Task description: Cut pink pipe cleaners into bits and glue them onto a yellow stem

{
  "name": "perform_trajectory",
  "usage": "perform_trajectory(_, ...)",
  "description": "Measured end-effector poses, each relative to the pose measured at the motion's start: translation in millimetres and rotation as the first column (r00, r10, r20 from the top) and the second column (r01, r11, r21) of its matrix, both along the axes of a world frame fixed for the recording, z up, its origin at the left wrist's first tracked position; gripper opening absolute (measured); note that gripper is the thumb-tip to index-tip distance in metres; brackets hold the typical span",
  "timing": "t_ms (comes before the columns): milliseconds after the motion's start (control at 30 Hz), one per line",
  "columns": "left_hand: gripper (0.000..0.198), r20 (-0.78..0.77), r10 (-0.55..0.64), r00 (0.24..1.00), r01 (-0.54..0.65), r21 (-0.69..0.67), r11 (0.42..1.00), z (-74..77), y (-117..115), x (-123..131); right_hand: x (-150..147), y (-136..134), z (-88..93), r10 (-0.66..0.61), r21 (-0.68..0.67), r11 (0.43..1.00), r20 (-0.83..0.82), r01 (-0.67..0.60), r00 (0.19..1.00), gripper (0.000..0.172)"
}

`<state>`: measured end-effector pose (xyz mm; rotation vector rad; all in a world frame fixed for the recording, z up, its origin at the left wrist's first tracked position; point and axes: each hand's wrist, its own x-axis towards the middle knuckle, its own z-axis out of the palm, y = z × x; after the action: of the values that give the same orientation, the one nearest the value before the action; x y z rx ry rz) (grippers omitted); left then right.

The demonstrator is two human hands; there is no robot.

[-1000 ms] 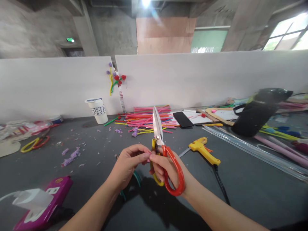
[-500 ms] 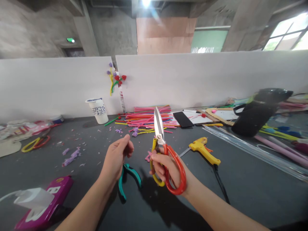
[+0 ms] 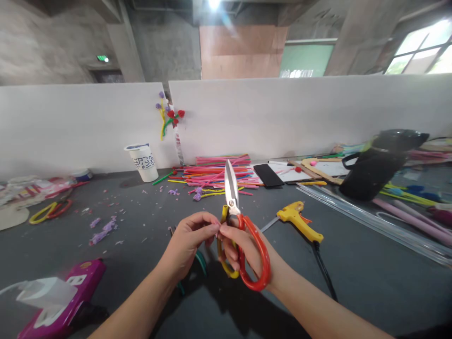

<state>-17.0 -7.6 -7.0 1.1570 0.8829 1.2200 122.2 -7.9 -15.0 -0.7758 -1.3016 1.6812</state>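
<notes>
My right hand (image 3: pixel 243 245) is wrapped around scissors (image 3: pixel 231 190) with one red and one yellow handle. Their blades are together and point up and away from me. My left hand (image 3: pixel 192 240) is closed in a pinch, its thumb and finger meeting the right fingertips. Between the fingertips shows a bit of a small pink piece, probably fuzzy craft stem; most of it is hidden. Teal-handled pliers (image 3: pixel 201 262) lie on the dark table under my left hand, which covers much of them.
A yellow glue gun (image 3: pixel 300 223) with a black cord lies to the right. Behind are pink craft stems (image 3: pixel 212 176), a black phone (image 3: pixel 268 175) and a white cup (image 3: pixel 143 162). A magenta power strip (image 3: pixel 63 301) is near left, a dark jug (image 3: pixel 377 165) far right.
My left hand has moved right and closed in, so its fingertips now meet those of my right hand. The scissors have stayed nearly in place.
</notes>
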Motion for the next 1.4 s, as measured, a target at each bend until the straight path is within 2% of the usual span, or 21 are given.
perform_trajectory(67, 0.005, 0.009, 0.027, 1.0, -0.028, 0.035, 0.999, 1.4, 0.4, -1.3, 2.3, 1.6, 1.1, -0.081, 0.097, 0.993, 0.204, 0.062, 0.976, 0.03)
perform_trajectory(100, 0.005, 0.019, 0.046, 0.999, -0.047, 0.05, 0.998, 2.2, 0.7, -2.0, 4.2, 2.6, 1.7, -0.158, 0.188, 0.977, 0.328, 0.1, 0.931, 0.03)
perform_trajectory(167, 0.006, 0.043, 0.083, 0.996, -0.085, 0.058, 0.995, 3.9, 1.8, -3.6, 8.8, 4.0, 2.9, -0.35, 0.421, 0.899, 0.528, 0.12, 0.774, 0.03)
perform_trajectory(233, 0.007, 0.072, 0.116, 0.991, -0.119, 0.039, 0.992, 5.2, 3.2, -5.4, 13.5, 4.3, 3.7, -0.481, 0.576, 0.816, 0.63, 0.048, 0.61, 0.028)
perform_trajectory(300, 0.008, 0.106, 0.147, 0.983, -0.149, 0.014, 0.989, 6.4, 4.6, -7.2, 17.2, 4.0, 3.6, -0.539, 0.635, 0.772, 0.679, -0.031, 0.498, 0.026)
perform_trajectory(400, 0.007, 0.175, 0.191, 0.966, -0.193, -0.007, 0.981, 8.3, 5.6, -9.4, 20.6, 3.6, 1.4, -0.603, 0.68, 0.724, 0.706, -0.117, 0.372, 0.025)
perform_trajectory(533, 0.007, 0.277, 0.22, 0.935, -0.218, -0.039, 0.975, 9.5, 5.4, -10.5, 20.8, 2.8, -4.2, -0.651, 0.696, 0.685, 0.718, -0.216, 0.246, 0.03)
perform_trajectory(800, 0.005, 0.397, 0.204, 0.895, -0.218, -0.009, 0.976, 7.2, 5.3, -7.3, 10.4, -0.5, -8.1, -0.679, 0.701, 0.668, 0.712, -0.25, 0.179, 0.033)
perform_trajectory(1033, 0.005, 0.339, 0.271, 0.901, -0.312, 0.073, 0.947, 12.7, 3.9, -10.5, 13.7, 0.9, -10.8, -0.698, 0.714, 0.654, 0.697, -0.25, 0.166, 0.037)
perform_trajectory(1233, 0.007, 0.344, 0.266, 0.901, -0.313, 0.089, 0.946, 12.3, 2.4, -10.0, 14.0, -2.7, -9.8, -0.689, 0.716, 0.65, 0.697, -0.254, 0.201, 0.039)
perform_trajectory(1400, 0.005, 0.355, 0.273, 0.894, -0.316, 0.066, 0.947, 12.6, 2.6, -9.0, 12.7, -3.5, -8.4, -0.716, 0.726, 0.636, 0.682, -0.263, 0.151, 0.037)
